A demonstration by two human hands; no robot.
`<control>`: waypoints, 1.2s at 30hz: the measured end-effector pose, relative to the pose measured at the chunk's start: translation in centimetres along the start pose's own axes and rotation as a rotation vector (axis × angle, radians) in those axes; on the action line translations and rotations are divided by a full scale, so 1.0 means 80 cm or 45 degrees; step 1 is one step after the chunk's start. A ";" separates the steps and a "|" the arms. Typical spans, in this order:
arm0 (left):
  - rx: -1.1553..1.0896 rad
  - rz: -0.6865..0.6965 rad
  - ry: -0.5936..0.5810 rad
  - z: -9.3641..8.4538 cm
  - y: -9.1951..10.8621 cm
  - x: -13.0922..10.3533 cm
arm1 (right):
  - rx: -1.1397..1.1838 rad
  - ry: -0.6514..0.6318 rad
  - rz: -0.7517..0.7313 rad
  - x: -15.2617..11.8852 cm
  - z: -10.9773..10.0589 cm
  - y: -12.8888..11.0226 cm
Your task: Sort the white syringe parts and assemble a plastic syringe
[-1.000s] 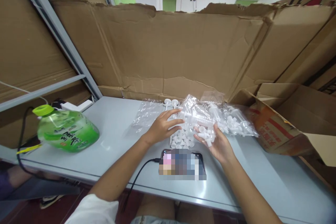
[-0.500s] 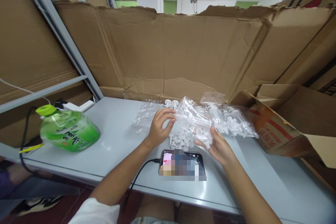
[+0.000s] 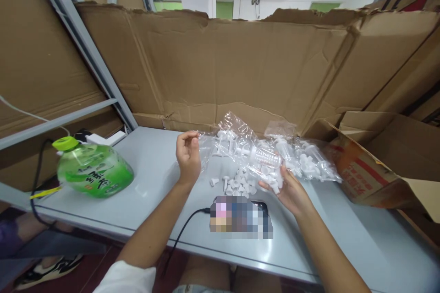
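I take the small pile of white plastic parts (image 3: 239, 183) on the grey table (image 3: 147, 206) as the centre of the clock, twelve being away from the person. At three o'clock is the right hand (image 3: 290, 190); its fingers and thumb are gripping the lower end of a clear bag (image 3: 264, 158). This bag lies at about one to two o'clock, and inside it are a ringed tube and small white pieces. At ten o'clock the left hand (image 3: 189, 158) is raised with curled fingers, apart from the held bag; whether it pinches something, I cannot tell. One loose white part (image 3: 214, 182) lies at nine o'clock, just beside the pile. A phone (image 3: 240, 215), with its cable (image 3: 185, 226), is at six. Near two o'clock are other filled bags (image 3: 309, 158), and farther, at three, an open cardboard box (image 3: 371, 165). Well apart at nine o'clock lies a green bottle (image 3: 94, 169) on its side.
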State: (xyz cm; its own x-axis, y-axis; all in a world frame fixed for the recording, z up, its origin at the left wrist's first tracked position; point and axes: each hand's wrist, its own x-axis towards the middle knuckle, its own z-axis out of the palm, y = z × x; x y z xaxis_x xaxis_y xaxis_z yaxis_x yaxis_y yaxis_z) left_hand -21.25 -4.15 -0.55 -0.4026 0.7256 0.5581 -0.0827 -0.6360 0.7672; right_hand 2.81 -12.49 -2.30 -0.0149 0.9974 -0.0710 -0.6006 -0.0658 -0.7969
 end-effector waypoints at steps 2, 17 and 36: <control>0.145 0.128 -0.216 -0.002 0.006 -0.001 | -0.021 -0.010 -0.002 -0.001 0.002 -0.002; 0.179 -0.573 -1.053 -0.021 -0.005 0.030 | -0.240 -0.066 0.100 -0.004 -0.001 -0.005; 0.188 -0.615 -0.913 -0.030 -0.008 0.039 | -0.238 -0.023 0.041 0.000 -0.010 -0.007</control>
State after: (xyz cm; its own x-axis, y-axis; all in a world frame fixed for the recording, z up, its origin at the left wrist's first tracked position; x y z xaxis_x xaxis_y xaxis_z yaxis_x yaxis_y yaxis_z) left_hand -24.66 -2.08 -0.07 0.3202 0.9287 0.1873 0.0428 -0.2117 0.9764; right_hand 3.83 -12.49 -2.33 -0.0473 0.9949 -0.0888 -0.4407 -0.1006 -0.8920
